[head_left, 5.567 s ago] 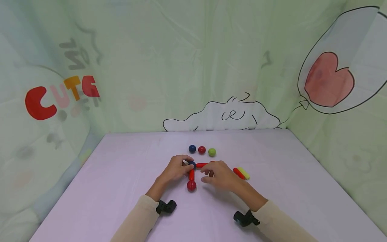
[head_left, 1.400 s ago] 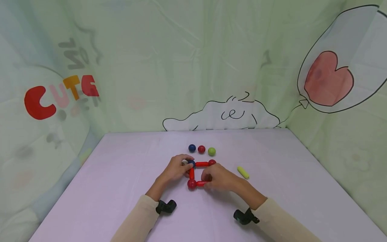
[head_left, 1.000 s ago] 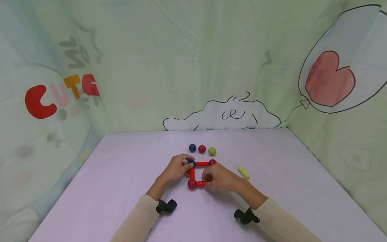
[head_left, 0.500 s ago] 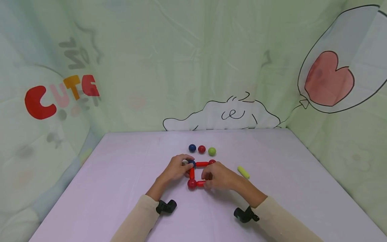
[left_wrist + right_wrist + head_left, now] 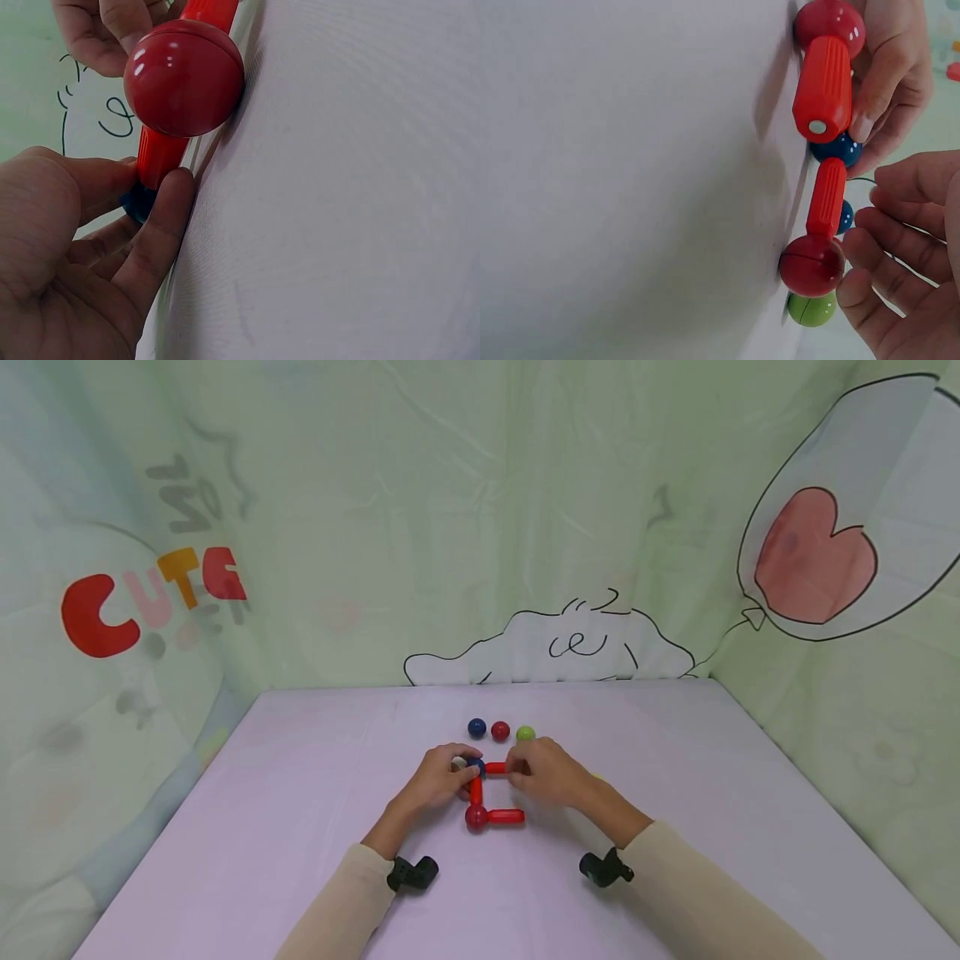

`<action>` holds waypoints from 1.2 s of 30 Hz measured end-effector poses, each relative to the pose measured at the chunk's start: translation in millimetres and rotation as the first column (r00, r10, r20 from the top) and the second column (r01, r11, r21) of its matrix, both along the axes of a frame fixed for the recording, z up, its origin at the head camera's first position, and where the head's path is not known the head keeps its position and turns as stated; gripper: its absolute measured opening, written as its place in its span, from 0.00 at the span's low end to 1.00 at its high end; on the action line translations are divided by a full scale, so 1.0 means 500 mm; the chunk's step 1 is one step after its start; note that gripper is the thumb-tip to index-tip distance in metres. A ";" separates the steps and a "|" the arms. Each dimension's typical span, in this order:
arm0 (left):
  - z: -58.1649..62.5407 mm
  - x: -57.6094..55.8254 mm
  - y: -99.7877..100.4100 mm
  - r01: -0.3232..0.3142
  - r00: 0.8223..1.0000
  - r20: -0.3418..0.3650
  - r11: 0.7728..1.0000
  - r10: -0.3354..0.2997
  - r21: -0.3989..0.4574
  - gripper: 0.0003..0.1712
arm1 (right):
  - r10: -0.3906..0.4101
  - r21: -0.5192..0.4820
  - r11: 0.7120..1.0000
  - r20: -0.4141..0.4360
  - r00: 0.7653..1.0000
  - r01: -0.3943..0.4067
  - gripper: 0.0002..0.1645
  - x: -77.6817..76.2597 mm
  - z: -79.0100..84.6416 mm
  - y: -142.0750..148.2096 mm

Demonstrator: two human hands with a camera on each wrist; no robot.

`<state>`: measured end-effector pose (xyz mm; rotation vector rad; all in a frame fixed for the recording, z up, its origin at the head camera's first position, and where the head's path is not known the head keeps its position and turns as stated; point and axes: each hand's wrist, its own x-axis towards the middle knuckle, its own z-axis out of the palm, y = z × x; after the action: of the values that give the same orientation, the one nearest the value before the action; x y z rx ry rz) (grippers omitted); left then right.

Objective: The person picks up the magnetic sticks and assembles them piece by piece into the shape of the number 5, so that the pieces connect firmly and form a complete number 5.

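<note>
My left hand (image 5: 441, 774) pinches the blue ball (image 5: 834, 150) at the corner of a small ball-and-rod frame on the table. One red rod (image 5: 476, 790) runs from it to the near red ball (image 5: 476, 817). From there another red rod (image 5: 506, 817) points right, its free end showing a silvery disc in the right wrist view. The far red rod (image 5: 826, 199) joins the blue ball to another red ball (image 5: 812, 267). Around that far side my right hand (image 5: 551, 772) has loosely bent fingers, a fingertip right at the red ball, nothing gripped.
Behind the frame stand a loose blue ball (image 5: 477, 727), a red ball (image 5: 500, 731) and a green ball (image 5: 525, 732) in a row. A yellow rod (image 5: 597, 776) is mostly hidden behind my right wrist. A printed cloth wall rises at the table's back edge.
A second red rod came from the right and was joined to the near red ball. My right hand has since let it go and moved away to the far rod. The left hand stayed.
</note>
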<state>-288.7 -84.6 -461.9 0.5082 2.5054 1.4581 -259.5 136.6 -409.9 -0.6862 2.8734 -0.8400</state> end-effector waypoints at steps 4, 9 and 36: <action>0.000 0.001 0.000 0.004 1.000 -0.007 1.000 -0.004 0.005 0.18 | -0.037 0.024 0.999 -0.050 0.998 0.038 0.07 -0.019 0.002 -0.004; 0.002 0.001 0.001 0.006 1.000 -0.007 1.000 -0.006 0.005 0.18 | -0.090 0.061 0.994 -0.091 0.992 0.096 0.11 -0.046 -0.001 -0.008; 0.000 0.002 -0.002 -0.022 0.999 0.028 0.999 0.021 0.045 0.15 | 0.003 0.345 0.938 -0.118 0.993 0.038 0.28 -0.175 0.010 -0.046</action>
<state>-287.6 -85.7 -461.8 0.4675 2.4693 1.5224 -346.8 113.6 -404.7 -0.6859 3.0177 -0.2830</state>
